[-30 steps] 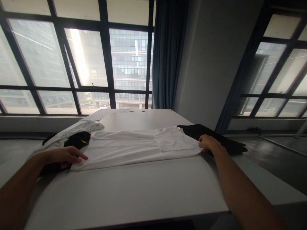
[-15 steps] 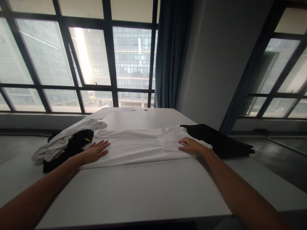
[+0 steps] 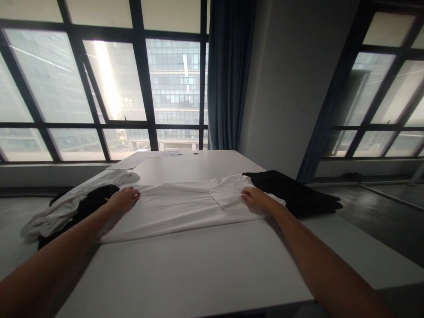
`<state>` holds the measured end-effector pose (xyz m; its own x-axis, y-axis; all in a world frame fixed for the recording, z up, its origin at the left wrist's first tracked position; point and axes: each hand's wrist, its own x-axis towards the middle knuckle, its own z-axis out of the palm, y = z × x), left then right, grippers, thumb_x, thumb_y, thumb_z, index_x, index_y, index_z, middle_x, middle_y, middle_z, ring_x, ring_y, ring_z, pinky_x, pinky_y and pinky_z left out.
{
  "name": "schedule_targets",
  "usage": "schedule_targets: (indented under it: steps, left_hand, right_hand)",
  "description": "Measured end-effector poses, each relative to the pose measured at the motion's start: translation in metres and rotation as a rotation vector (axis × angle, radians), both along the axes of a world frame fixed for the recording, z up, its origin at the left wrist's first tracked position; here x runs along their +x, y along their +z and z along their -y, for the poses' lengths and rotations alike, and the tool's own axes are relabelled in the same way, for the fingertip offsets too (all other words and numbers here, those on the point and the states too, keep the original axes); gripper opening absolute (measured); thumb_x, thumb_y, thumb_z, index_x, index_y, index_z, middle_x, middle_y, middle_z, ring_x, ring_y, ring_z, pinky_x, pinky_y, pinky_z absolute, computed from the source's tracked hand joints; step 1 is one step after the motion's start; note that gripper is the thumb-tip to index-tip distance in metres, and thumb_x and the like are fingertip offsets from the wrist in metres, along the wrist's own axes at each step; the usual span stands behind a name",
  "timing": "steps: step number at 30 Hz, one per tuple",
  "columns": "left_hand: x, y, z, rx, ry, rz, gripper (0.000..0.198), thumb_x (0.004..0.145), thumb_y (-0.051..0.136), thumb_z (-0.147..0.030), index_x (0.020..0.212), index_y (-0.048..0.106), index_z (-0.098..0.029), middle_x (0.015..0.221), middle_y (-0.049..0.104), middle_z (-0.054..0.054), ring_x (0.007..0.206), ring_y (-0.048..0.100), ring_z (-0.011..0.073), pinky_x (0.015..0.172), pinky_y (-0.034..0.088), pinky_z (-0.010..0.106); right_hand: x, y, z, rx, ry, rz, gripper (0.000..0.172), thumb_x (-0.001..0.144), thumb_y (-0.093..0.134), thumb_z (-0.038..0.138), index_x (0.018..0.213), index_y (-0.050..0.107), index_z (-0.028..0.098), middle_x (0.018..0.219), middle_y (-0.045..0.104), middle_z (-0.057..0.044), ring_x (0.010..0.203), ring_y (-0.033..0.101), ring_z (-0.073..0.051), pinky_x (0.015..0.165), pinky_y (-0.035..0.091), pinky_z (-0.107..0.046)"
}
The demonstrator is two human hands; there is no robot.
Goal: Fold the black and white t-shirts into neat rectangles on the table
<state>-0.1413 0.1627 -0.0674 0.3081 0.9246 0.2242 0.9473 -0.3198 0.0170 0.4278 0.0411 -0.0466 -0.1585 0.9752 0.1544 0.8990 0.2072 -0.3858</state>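
A white T-shirt [image 3: 179, 205] lies folded lengthwise across the white table [image 3: 198, 269], its short sleeve [image 3: 225, 197] turned flat on top toward the right. At the shirt's left end, my left hand [image 3: 125, 199] has its fingers curled in and closed on the fabric. My right hand [image 3: 255, 198] pinches the cloth beside the sleeve, near the shoulder end. Creases run along the shirt between both hands. Part of the left end is hidden beneath my left hand and forearm.
On the left lie crumpled white clothing [image 3: 53, 216] and black clothing [image 3: 96, 198]. A stack of folded black cloth [image 3: 291, 192] rests at the right edge. Paper sheets [image 3: 129, 161] lie at the far left of the table, before the windows and a blue curtain [image 3: 225, 88].
My left hand has gone from lying flat with fingers spread to curled at the shirt's left end. My right fingers have closed on the cloth, and the sleeve edge has shifted. The view has turned slightly.
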Motion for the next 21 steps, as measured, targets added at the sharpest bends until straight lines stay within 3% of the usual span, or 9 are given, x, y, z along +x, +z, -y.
schedule_targets:
  steps: [3, 5, 8, 11, 15, 17, 21]
  left_hand:
    - [0.005, 0.002, -0.008, 0.011, 0.066, -0.034, 0.031, 0.086, 0.05, -0.03, 0.102, 0.074, -0.021, 0.114, 0.068, 0.013, 0.108, 0.062, 0.0309, 0.088, 0.048, 0.039]
    - [0.007, 0.003, -0.011, 0.025, 0.086, -0.031, 0.027, 0.084, 0.053, -0.03, 0.099, 0.074, -0.021, 0.113, 0.068, 0.013, 0.111, 0.061, 0.0323, 0.088, 0.048, 0.04]
    - [0.007, 0.008, -0.015, 0.026, 0.125, -0.001, 0.024, 0.082, 0.056, -0.029, 0.096, 0.073, -0.02, 0.113, 0.068, 0.012, 0.108, 0.061, 0.0314, 0.087, 0.047, 0.038]
    - [0.003, 0.018, -0.019, 0.035, 0.167, 0.051, 0.027, 0.085, 0.051, -0.027, 0.1, 0.071, -0.018, 0.109, 0.069, 0.011, 0.101, 0.063, 0.0276, 0.087, 0.047, 0.036]
    - [-0.005, 0.029, -0.02, 0.129, 0.153, 0.086, 0.031, 0.089, 0.046, -0.028, 0.105, 0.069, -0.014, 0.113, 0.068, 0.012, 0.1, 0.062, 0.0265, 0.087, 0.046, 0.037]
    - [-0.007, 0.028, -0.016, 0.122, 0.12, 0.058, 0.028, 0.087, 0.049, -0.027, 0.099, 0.07, -0.015, 0.112, 0.068, 0.013, 0.102, 0.061, 0.0283, 0.088, 0.045, 0.037]
    - [-0.01, 0.022, -0.006, 0.039, 0.017, -0.018, 0.024, 0.083, 0.051, -0.03, 0.09, 0.072, -0.02, 0.109, 0.07, 0.01, 0.106, 0.061, 0.0296, 0.088, 0.046, 0.037]
  right_hand:
    - [0.002, 0.002, 0.004, -0.089, 0.122, -0.009, 0.032, 0.069, 0.077, 0.031, 0.1, 0.075, 0.022, 0.112, 0.07, -0.007, 0.103, 0.064, -0.025, 0.092, 0.047, -0.031]
    - [0.001, 0.001, 0.005, -0.092, 0.14, 0.02, 0.027, 0.066, 0.078, 0.027, 0.093, 0.075, 0.022, 0.113, 0.069, -0.007, 0.103, 0.063, -0.024, 0.091, 0.047, -0.03]
    - [-0.004, 0.0, 0.002, 0.008, 0.041, 0.049, 0.01, 0.079, 0.065, 0.023, 0.085, 0.072, 0.019, 0.095, 0.071, -0.007, 0.088, 0.064, -0.02, 0.08, 0.047, -0.028]
    - [-0.006, 0.004, 0.0, 0.163, -0.046, 0.02, 0.016, 0.087, 0.054, 0.023, 0.09, 0.068, 0.018, 0.085, 0.071, -0.007, 0.078, 0.063, -0.019, 0.073, 0.045, -0.028]
    - [0.0, 0.017, 0.004, 0.34, -0.082, -0.083, 0.025, 0.091, 0.047, 0.025, 0.102, 0.068, 0.019, 0.095, 0.073, -0.008, 0.087, 0.065, -0.021, 0.081, 0.046, -0.029]
    - [0.002, 0.021, 0.008, 0.252, -0.066, -0.084, 0.025, 0.09, 0.049, 0.025, 0.101, 0.071, 0.018, 0.098, 0.073, -0.008, 0.091, 0.066, -0.022, 0.083, 0.047, -0.03]
    - [0.001, 0.02, 0.014, -0.089, 0.014, -0.045, 0.028, 0.079, 0.067, 0.033, 0.102, 0.075, 0.018, 0.101, 0.074, -0.008, 0.093, 0.067, -0.024, 0.086, 0.05, -0.031]
